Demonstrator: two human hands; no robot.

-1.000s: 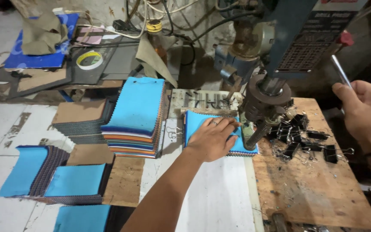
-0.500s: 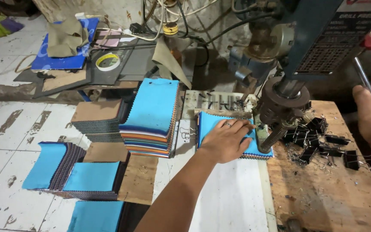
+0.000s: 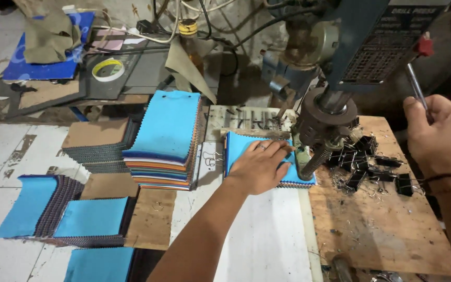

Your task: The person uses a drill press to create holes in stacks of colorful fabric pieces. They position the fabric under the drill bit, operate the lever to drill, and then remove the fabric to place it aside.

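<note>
Left hand (image 3: 259, 167) flat on blue swatch stack (image 3: 246, 149), fingertips at 3 o'clock near drill spindle (image 3: 317, 156); right hand (image 3: 437, 133) gripping feed lever (image 3: 416, 86); best kept pinned, fingers clear.

We've got a tight spot under the drill press head (image 3: 335, 112): spindle and spring sit just right of our left hand (image 3: 259, 167), which lies flat on the blue swatch stack (image 3: 238, 149). Right of the spindle, a pile of black binder clips (image 3: 366, 162) blocks the wooden board (image 3: 382, 230); its near half is open. Our right hand (image 3: 437, 133) grips the feed lever (image 3: 416, 86). Tall swatch pile (image 3: 165, 138) walls the left side. White tabletop (image 3: 267, 245) toward us is free.
</note>
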